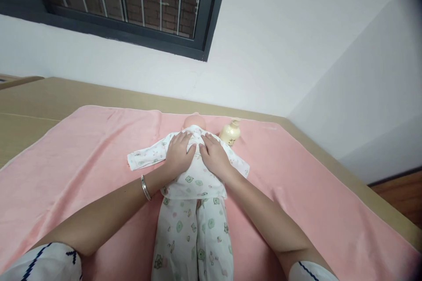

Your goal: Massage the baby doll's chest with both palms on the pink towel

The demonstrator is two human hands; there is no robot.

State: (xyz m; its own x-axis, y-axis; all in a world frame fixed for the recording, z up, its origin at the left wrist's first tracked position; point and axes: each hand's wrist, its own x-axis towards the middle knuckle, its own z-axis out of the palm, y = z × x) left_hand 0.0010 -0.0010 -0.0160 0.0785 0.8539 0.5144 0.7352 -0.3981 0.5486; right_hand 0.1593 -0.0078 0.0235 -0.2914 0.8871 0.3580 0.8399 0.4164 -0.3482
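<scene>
A doll (194, 121) lies on a pink blanket (108, 197), its head toward the wall. It wears a white printed top (194, 184) and matching trousers (180, 232); the sleeves spread to both sides. My left hand (179, 153) rests flat on the left part of the chest, fingers extended, with a silver bangle (145, 188) on that wrist. My right hand (215, 154) lies flat on the right part of the chest, its fingers also extended. Both thumbs point inward, with a narrow gap between the hands. A cream bottle (230, 132) stands just right of the doll's shoulder.
The blanket covers most of a light wooden surface (39, 96). Behind it rises a white wall (257, 52) with a dark-framed, barred window (204, 30). A brown wooden piece (400, 193) shows at the far right.
</scene>
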